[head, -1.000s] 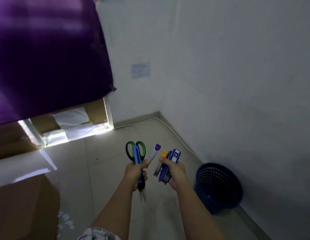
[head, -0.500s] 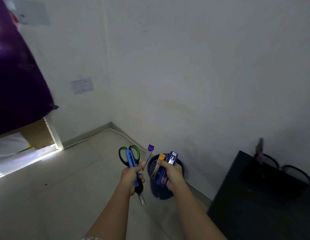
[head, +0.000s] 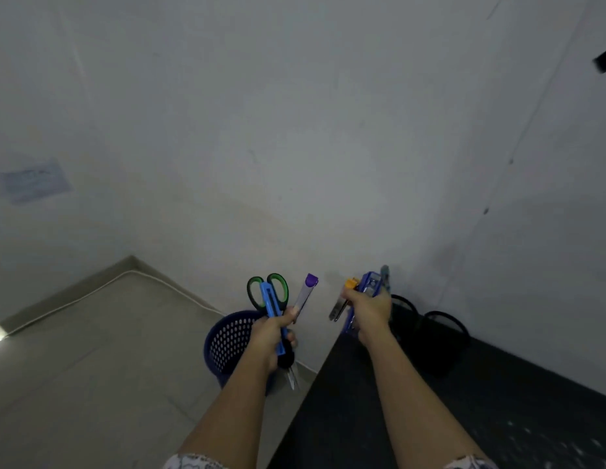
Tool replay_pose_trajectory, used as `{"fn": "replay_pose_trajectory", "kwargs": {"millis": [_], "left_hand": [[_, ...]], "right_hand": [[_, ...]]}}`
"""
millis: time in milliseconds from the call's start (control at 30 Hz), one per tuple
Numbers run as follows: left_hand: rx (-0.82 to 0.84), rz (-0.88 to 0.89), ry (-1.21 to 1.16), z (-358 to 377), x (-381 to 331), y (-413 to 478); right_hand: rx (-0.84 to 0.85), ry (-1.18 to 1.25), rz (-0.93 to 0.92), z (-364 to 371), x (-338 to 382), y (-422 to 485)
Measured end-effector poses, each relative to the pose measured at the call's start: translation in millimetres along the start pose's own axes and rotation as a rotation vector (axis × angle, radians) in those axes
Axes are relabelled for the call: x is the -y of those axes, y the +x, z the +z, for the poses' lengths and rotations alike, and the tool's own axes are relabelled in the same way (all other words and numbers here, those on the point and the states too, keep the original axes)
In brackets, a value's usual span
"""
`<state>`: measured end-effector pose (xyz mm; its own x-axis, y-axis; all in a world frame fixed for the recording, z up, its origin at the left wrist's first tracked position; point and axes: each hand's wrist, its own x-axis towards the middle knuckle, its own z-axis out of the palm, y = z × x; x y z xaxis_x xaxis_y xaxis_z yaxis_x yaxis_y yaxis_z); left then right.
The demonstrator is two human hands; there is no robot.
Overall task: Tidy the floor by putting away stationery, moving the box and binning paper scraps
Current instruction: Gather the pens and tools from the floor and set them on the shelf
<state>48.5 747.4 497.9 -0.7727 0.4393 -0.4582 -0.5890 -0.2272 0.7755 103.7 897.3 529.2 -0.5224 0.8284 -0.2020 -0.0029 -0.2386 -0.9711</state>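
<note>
My left hand [head: 269, 336] grips a bundle of stationery: green-handled scissors [head: 279, 291] with blades pointing down, a blue utility knife [head: 271, 306] and a slim tube with a purple cap [head: 306, 294]. My right hand [head: 369, 313] is closed around a blue stapler [head: 367, 287], an orange-tipped cutter [head: 349, 286] and a small metal piece. Both hands are raised in front of me, the right one over the near corner of a black table [head: 430, 418]. Behind my left hand on the floor stands a blue perforated bin [head: 227, 343].
Black round mesh holders [head: 433, 336] sit on the black table against the white wall. A white cable [head: 132, 275] runs along the skirting on the tiled floor [head: 75, 384] at the left. A paper label [head: 34, 181] is stuck on the wall.
The view has swung right and closer: the purple cloth and cardboard have left the picture, the bin has shifted left behind my left hand, and the black table now lies under my right hand.
</note>
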Motion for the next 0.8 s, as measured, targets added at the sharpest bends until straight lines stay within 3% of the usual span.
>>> {"fn": "replay_pose_trajectory", "kwargs": {"millis": [167,267,600,800], "left_hand": [[0.021,-0.051,-0.016,66,21,24],[0.019,-0.083,-0.022,87,35,30],[0.036,-0.075,-0.016,115,56,48],[0.051,-0.065,0.003,114,61,52]], "right_hand": [[-0.224,-0.136,-0.135,-50,28,57],[-0.264,-0.211,-0.147,-73,31,74],[0.028,-0.522,0.151,-91,29,113],[0.079,-0.662,0.182,-91,28,120]]}}
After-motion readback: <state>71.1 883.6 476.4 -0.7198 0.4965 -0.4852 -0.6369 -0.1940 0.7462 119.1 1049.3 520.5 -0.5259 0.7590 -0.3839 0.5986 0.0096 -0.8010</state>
